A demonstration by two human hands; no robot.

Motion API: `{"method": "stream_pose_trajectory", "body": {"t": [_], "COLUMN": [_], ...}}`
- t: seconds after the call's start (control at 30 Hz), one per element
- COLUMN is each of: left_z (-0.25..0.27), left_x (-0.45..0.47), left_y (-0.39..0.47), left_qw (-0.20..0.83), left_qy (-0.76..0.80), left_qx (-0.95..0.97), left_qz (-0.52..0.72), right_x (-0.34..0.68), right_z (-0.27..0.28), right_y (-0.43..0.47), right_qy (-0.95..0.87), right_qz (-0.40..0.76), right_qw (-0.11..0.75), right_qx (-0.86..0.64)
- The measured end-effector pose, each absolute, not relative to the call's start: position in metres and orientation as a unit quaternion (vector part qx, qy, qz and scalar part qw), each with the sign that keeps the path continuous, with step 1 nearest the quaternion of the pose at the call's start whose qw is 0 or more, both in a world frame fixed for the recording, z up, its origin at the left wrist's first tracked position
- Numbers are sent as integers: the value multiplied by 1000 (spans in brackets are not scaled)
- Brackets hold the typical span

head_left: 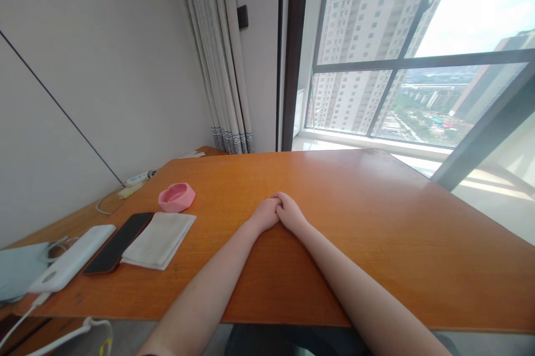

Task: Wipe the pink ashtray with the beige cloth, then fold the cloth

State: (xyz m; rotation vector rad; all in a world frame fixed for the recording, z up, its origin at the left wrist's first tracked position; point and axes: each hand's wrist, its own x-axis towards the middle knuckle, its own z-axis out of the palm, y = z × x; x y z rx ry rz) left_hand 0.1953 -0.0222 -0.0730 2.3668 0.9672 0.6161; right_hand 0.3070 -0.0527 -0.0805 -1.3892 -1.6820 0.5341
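On table (376, 222) — left hand (265, 215), right hand (290, 213) clasped; power bank (77, 253) oval-marked.

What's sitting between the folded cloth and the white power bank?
In the head view, the dark phone lies between the folded cloth and the white power bank.

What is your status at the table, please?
Left hand and right hand clasped together over table. No held object visible. Pink ashtray and folded cloth to the left, out of the way.
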Motion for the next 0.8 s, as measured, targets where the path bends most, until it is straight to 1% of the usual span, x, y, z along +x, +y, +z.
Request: {"method": "stream_pose_trajectory", "body": {"t": [0.3,0.6,0.67,0.7,0.73,0.8], "left_z": [-68,-65,-55,-47,-39,-21], "left_x": [195,194,185,177,166,137], "left_y": [-25,-26,-21,-17,-12,1], "left_qw": [254,250,219,187,139,16], "left_qy": [360,351,318,308,317,402], "left_qx": [867,879,904,915,919,878], "left_qz": [231,206,185,182,188,258], "right_x": [307,308,306,306,305,304], "right_z": [-82,-82,-83,-84,-84,-85], "right_y": [-52,-51,-52,-52,-52,-53], "right_qy": [-670,-675,-674,-670,-666,-661], "right_qz": [217,215,221,226,232,235], "right_qw": [436,438,444,449,453,455], "right_qx": [-560,-553,-548,-546,-545,-549]}}
